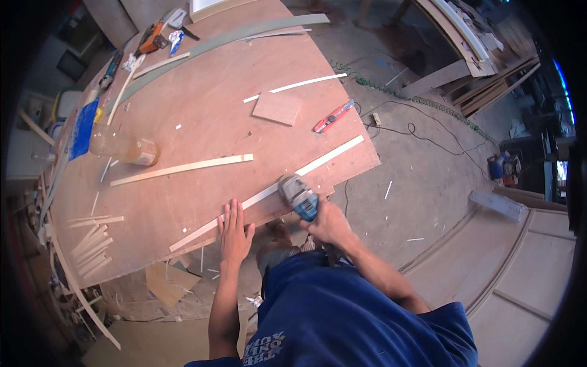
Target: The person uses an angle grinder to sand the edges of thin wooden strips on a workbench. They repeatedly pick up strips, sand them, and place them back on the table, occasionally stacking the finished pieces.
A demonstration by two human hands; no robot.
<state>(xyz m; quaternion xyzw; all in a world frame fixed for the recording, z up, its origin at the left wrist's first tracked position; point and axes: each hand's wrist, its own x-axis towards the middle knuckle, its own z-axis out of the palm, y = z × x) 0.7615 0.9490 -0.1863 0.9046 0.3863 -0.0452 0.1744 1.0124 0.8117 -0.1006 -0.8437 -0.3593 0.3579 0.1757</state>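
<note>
A long narrow strip (330,156), white on its upper face along much of its length, lies slantwise near the plywood table's front edge. My left hand (236,234) rests flat on it with fingers extended, towards its left end. In my right hand (328,220) is a teal handheld power tool (299,197), its metal head over the strip's middle. The tool's underside is hidden. Behind the strip lie a red utility knife (334,116), a square wooden piece (277,108), a thin white strip (296,87) and a pale wooden strip (183,169).
The plywood table (206,110) also carries a plastic bottle (124,146), blue tape (84,128), a pile of short wooden strips (94,247) and an orange power tool (152,40). A coiled green hose (426,102) and dark cables cross the floor at right. Panels (463,247) stand lower right.
</note>
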